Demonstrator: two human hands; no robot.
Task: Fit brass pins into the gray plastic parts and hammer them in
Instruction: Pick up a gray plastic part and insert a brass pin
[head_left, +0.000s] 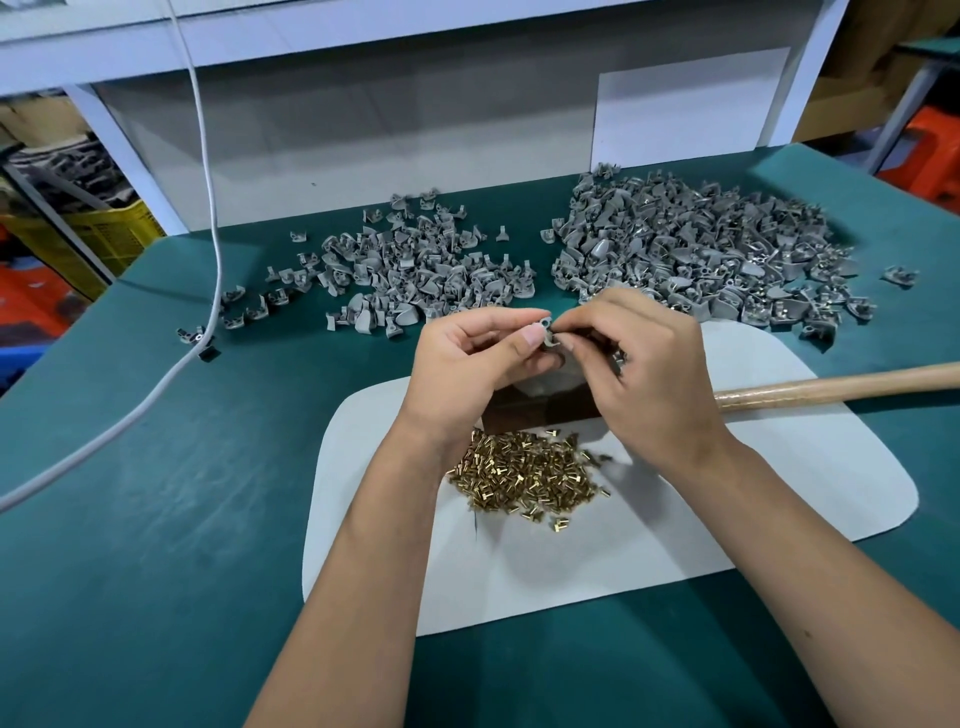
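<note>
The hammer head is hidden behind both hands; only the wooden handle shows, running off the right edge. Whether a pin sits between the right hand fingertips cannot be told. The left hand pinches a gray plastic part, small and curved with a round hole at its top, raised above the white mat. The right fingertips are closed against it. Brass pins lie heaped on the mat beneath the wrists.
</note>
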